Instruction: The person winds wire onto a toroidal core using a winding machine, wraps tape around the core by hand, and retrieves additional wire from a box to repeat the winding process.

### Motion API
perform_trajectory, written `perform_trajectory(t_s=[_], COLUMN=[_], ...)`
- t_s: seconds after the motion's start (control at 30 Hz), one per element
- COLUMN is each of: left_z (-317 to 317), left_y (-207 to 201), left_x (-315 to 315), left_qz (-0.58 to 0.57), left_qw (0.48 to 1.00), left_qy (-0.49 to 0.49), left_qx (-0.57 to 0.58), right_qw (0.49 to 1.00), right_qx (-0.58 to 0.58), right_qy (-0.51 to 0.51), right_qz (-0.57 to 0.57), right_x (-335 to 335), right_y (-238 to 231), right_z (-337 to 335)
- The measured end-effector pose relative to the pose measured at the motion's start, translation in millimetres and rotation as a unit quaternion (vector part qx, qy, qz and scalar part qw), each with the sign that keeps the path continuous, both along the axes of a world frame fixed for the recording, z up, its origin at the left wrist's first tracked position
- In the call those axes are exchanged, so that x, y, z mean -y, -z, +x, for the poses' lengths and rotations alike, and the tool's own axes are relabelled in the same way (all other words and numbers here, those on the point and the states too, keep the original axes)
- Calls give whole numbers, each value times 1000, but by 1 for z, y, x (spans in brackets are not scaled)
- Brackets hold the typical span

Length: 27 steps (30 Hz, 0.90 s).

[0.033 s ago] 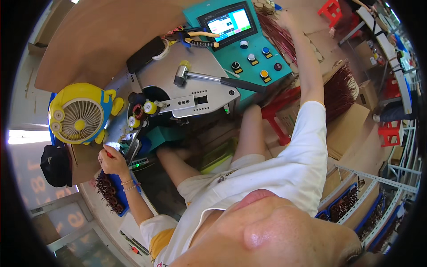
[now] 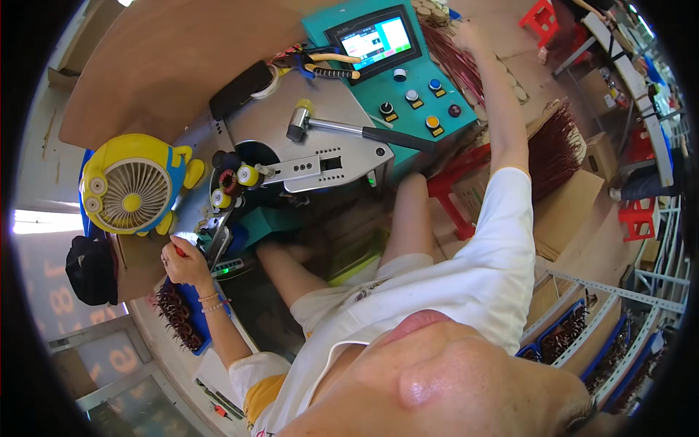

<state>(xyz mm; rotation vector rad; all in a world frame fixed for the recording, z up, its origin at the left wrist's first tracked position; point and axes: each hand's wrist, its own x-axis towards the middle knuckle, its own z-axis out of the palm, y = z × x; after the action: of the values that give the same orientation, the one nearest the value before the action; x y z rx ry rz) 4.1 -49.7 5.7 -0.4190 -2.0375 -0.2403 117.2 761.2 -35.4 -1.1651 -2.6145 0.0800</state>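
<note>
At the left, my left hand [image 2: 189, 266] is closed, with a small red object [image 2: 179, 252] showing between its fingers; most of that object is hidden. It is beside the front of a winding machine [image 2: 255, 138], where a dark red wire-wound ring [image 2: 228, 182] sits among yellow-and-white rollers [image 2: 247, 175]. My right arm stretches far out past the teal control panel [image 2: 419, 102]. My right hand [image 2: 470, 36] is at a long bundle of dark red wires [image 2: 455, 65]; its fingers are too pale and blurred to make out.
On the machine top lie a mallet [image 2: 349, 129], pliers [image 2: 328, 64] and a black case [image 2: 240, 91]. A yellow fan [image 2: 131, 189] stands left. A blue tray [image 2: 196, 295] holds several wound coils below my left hand. Red stools [image 2: 540, 22] and coil trays [image 2: 561, 328] are to the right.
</note>
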Motion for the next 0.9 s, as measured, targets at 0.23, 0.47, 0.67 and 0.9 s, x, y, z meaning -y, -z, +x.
perform_trajectory(t_s=[0.23, 0.47, 0.67, 0.9], left_z=[25, 27, 22, 23], left_y=[-9, -1, -2, -3], left_x=[31, 41, 32, 28], left_qz=[-26, -28, -33, -28], left_qw=[999, 998, 998, 998], left_qy=[-22, -59, -51, -45], left_qx=[-27, 0, -1, -23], right_qw=[999, 998, 992, 998], right_qx=[11, -18, -84, -1], right_qy=[-11, 42, 68, 16], right_qz=[-35, -54, -66, -64], right_x=[94, 85, 60, 59], right_y=[18, 36, 21, 38], right_z=[-43, -84, -88, -82])
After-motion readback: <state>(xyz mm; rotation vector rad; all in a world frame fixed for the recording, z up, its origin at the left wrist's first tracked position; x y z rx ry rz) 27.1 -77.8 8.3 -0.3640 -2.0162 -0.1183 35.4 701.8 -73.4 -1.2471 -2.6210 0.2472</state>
